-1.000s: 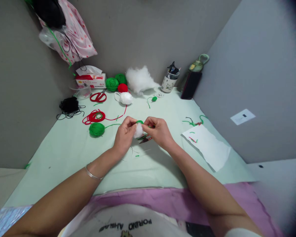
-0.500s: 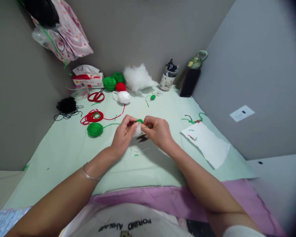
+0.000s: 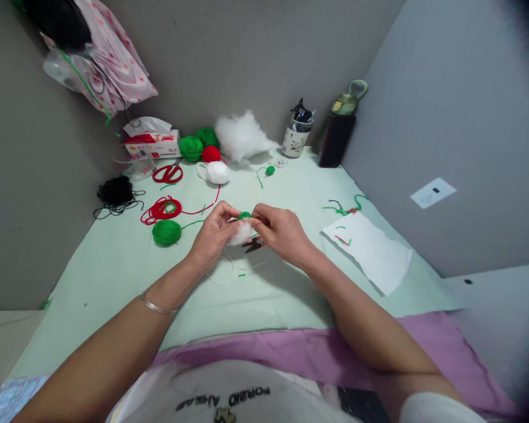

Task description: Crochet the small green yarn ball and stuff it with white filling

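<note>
The person's left hand (image 3: 211,238) and right hand (image 3: 282,232) meet above the middle of the worktop (image 3: 114,264), which is covered in a pale green cloth. Between them sits a small piece of white stuffing (image 3: 239,234) with a bit of green knitted work (image 3: 244,215) on top of it. The fingers of the left hand curl around the stuffing from the left and pinch it closed; the fingers of the right hand are narrowed to a pinch at the green piece from the right. Whether a needle or hook is in the right hand cannot be told. A dark pair of small scissors (image 3: 253,245) lies on the cloth just under the hands.

To the left of the hands lies a green ball of yarn (image 3: 166,232), and behind it a loose coil of red yarn (image 3: 164,209). Farther back are a heap of black yarn (image 3: 114,191), red scissors (image 3: 168,173), a tissue box (image 3: 150,144), more yarn balls and a large tuft of white stuffing (image 3: 241,135). A cup of tools (image 3: 296,138) and a dark bottle (image 3: 337,141) stand by the wall. A white sheet of paper (image 3: 370,249) lies to the right, well apart from the hands.
</note>
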`<state>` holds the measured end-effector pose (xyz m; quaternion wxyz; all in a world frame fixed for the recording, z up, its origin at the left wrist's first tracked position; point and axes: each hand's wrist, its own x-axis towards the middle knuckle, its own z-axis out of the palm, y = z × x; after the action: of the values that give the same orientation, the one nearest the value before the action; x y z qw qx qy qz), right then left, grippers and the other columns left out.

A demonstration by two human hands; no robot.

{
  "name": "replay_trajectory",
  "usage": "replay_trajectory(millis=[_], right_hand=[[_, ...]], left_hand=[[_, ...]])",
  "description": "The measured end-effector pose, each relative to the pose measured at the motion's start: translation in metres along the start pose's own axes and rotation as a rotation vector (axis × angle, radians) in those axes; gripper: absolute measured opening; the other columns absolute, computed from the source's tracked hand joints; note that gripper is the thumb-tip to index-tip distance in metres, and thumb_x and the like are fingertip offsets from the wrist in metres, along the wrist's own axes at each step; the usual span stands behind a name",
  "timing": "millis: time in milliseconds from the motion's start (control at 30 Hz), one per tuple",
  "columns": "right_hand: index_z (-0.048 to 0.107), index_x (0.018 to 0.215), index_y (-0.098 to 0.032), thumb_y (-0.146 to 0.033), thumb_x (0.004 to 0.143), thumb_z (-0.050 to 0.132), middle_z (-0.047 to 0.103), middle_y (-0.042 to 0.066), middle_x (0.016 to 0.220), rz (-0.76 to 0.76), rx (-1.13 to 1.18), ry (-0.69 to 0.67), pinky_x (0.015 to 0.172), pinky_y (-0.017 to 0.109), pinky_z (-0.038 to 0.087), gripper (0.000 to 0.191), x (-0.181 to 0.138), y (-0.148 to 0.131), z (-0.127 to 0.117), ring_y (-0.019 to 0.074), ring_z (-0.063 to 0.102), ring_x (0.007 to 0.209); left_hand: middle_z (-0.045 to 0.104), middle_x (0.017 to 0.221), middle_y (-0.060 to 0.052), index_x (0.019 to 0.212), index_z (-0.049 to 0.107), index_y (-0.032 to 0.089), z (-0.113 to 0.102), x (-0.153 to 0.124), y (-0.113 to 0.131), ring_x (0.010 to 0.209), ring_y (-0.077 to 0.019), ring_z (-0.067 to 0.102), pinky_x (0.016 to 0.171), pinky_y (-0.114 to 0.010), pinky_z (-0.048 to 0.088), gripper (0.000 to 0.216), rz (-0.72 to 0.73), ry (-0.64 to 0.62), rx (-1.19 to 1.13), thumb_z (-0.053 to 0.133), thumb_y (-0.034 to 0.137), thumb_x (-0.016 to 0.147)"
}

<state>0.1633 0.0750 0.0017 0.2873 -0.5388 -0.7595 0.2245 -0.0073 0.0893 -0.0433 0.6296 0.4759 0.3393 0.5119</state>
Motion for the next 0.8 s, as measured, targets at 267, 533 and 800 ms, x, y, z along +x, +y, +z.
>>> replay_trajectory(millis=[267,533,800], right_hand=[[0.051,0.08,-0.023,-0.014,0.088,0.051,0.065,-0.004,0.066,-0.105,0.086,-0.144,0.061,0.026,0.028,0.011,-0.005,-0.006,0.006,0.0117,0.047,0.057],[0.046,0.066,-0.023,-0.028,0.081,0.061,0.05,-0.006,0.057,0.09,0.251,0.075,0.056,0.026,0.027,0.022,0.007,0.008,0.021,0.0114,0.039,0.056],[0.048,0.063,-0.022,-0.034,0.082,0.064,0.039,-0.007,0.053,0.14,0.277,0.101,0.055,0.027,0.023,0.028,0.009,0.011,0.014,0.0109,0.031,0.055]], left_hand=[[0.055,0.06,0.009,0.08,0.048,0.024,0.006,0.0,-0.013,0.042,-0.0094,0.054,0.038,-0.02,0.045,0.024,0.061,0.167,0.021,0.072,0.023,0.079],[0.072,0.092,0.001,0.087,0.052,0.023,0.009,-0.002,-0.008,0.065,-0.0114,0.066,0.053,-0.022,0.056,0.026,0.133,0.154,0.007,0.076,0.032,0.082],[0.07,0.105,-0.001,0.09,0.053,0.021,0.007,-0.006,0.0,0.072,-0.0112,0.071,0.065,-0.026,0.063,0.04,0.083,0.049,-0.016,0.087,0.038,0.077]])
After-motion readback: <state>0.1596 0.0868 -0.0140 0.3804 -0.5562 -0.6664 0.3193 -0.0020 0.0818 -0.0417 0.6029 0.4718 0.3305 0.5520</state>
